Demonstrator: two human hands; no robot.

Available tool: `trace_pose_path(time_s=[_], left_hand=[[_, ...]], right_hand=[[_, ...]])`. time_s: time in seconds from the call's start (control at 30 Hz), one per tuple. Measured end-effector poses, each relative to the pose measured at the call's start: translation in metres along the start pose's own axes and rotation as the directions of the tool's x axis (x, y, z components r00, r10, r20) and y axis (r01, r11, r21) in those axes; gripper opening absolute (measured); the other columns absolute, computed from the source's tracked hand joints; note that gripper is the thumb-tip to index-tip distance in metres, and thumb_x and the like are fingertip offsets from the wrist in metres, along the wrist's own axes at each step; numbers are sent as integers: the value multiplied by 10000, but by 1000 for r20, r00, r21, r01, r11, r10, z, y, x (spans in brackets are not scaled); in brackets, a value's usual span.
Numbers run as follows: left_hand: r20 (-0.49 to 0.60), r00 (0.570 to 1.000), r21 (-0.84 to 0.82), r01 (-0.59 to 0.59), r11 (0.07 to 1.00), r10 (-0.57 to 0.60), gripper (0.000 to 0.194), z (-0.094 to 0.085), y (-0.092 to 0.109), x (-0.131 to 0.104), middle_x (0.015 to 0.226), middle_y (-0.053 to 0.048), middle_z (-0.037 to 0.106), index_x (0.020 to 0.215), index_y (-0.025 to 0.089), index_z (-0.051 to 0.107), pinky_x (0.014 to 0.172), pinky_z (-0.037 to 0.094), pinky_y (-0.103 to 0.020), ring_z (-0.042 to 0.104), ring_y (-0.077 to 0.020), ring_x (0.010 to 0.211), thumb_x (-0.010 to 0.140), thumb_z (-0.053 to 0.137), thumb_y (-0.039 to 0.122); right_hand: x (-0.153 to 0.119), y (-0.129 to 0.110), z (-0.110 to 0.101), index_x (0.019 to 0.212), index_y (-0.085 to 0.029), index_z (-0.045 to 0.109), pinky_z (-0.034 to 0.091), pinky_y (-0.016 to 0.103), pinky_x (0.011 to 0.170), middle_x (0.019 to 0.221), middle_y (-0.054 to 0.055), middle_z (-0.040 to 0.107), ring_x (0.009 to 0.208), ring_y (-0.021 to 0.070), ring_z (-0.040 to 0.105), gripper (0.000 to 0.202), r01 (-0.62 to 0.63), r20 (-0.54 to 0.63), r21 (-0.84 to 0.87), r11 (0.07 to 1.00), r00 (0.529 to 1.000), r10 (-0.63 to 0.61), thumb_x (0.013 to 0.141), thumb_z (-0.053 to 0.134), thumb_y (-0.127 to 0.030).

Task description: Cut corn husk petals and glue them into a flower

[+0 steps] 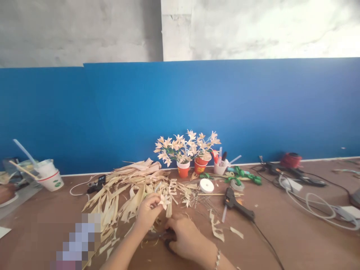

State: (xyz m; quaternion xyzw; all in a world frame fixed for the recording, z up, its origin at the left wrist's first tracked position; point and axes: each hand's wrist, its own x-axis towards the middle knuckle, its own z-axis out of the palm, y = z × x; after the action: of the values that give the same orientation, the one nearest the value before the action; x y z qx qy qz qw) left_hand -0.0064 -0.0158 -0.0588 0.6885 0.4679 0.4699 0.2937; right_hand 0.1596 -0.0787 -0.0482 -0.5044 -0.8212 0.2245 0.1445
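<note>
My left hand (150, 212) pinches a small pale flower (164, 201) between thumb and fingertips; it looks made of dried corn husk. Lower and to the right, my right hand (185, 234) is closed round the dark handles of a pair of scissors (157, 235), whose blades point left, low over the table. A heap of dried corn husks (137, 187) spreads behind and left of my left hand. Thin wires (204, 202) and cut husk scraps (216, 227) lie to the right of my hands.
Finished-looking husk flowers (191, 144) stand in red and white cups (183, 170) by the blue partition (180, 101). A black glue gun (239, 204) with a trailing cord, a white roll (206, 185) and green tape or ribbon (244, 174) lie at right. A paper cup (52, 180) stands left.
</note>
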Motion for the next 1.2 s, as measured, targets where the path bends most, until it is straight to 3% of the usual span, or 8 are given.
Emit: trace_pose_path(time_s=[0.13, 0.3, 0.5, 0.67, 0.83, 1.07, 1.2], left_hand=[[102, 992, 155, -94, 983, 78, 130, 23, -1, 25, 799, -41, 661, 575, 198, 649, 817, 431, -342, 578, -205, 840, 630, 559, 122], [234, 966, 313, -184, 932, 112, 154, 56, -4, 46, 827, -46, 684, 646, 206, 716, 820, 413, -347, 561, -212, 861, 679, 583, 137], [381, 920, 437, -269, 858, 94, 213, 63, -5, 51, 875, -42, 682, 782, 244, 751, 800, 403, -352, 531, -225, 897, 731, 563, 158], [367, 924, 491, -295, 820, 113, 259, 52, 5, 53, 915, -57, 679, 837, 222, 730, 814, 401, -377, 532, -247, 921, 721, 551, 76], [166, 961, 509, -276, 815, 221, 107, 25, 8, 52, 832, -53, 652, 737, 190, 660, 806, 415, -360, 550, -236, 891, 764, 560, 165], [-17, 973, 473, -194, 859, 229, 337, -34, -20, 33, 825, -62, 678, 740, 197, 671, 830, 434, -352, 593, -218, 862, 892, 390, 306], [-46, 975, 510, -165, 844, 218, 161, -52, -42, 22, 898, -62, 685, 813, 213, 688, 860, 447, -407, 597, -254, 907, 768, 559, 298]], right_hand=[[3, 2, 11, 956, -216, 662, 379, 269, 789, 971, 52, 615, 926, 216, 513, 313, 56, -22, 14, 998, 998, -56, 650, 603, -247], [5, 5, 16, 1002, -201, 654, 379, 272, 793, 985, 55, 606, 921, 214, 509, 364, 71, -3, 60, 996, 997, -71, 646, 629, -271], [6, 7, 17, 993, -199, 654, 380, 283, 825, 1047, 58, 595, 948, 220, 501, 356, 97, -29, 69, 993, 995, -95, 651, 640, -295], [5, 6, 17, 1008, -208, 655, 399, 280, 783, 976, 57, 614, 915, 220, 515, 376, 80, -19, 31, 996, 997, -79, 646, 641, -307], [6, 4, 13, 1001, -215, 651, 403, 261, 768, 940, 44, 638, 897, 205, 544, 324, 68, -18, -4, 998, 998, -68, 686, 595, -268], [6, 3, 15, 929, -215, 663, 409, 234, 773, 937, 41, 647, 878, 190, 582, 241, 118, 4, -44, 992, 993, -118, 718, 549, -243], [5, 3, 14, 951, -224, 657, 409, 218, 761, 958, 36, 644, 879, 181, 582, 264, 106, 7, -4, 994, 994, -106, 710, 550, -229]])
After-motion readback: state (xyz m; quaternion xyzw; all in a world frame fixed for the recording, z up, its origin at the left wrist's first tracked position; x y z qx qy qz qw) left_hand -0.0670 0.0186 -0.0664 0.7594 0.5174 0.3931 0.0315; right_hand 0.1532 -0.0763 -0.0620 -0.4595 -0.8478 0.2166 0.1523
